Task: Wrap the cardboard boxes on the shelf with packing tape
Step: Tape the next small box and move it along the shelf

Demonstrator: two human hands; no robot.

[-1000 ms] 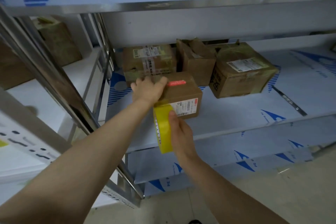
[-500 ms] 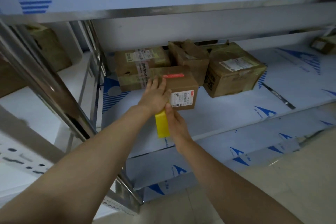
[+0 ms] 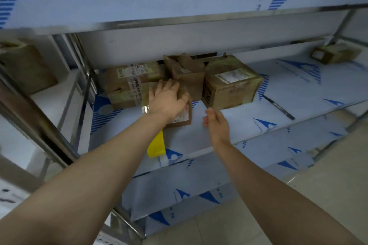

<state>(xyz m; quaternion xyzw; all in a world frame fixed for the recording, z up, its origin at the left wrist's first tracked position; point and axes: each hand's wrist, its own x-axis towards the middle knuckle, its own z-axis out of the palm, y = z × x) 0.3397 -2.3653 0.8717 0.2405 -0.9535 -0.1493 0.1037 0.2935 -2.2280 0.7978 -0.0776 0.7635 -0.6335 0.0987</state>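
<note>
yellow tape roll (image 3: 156, 146), brown boxes (image 3: 231, 83)

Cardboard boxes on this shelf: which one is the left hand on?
The small front box, the one nearest the shelf edge, with a red-and-white label. The left hand rests on its top; the other boxes sit farther back.
</note>
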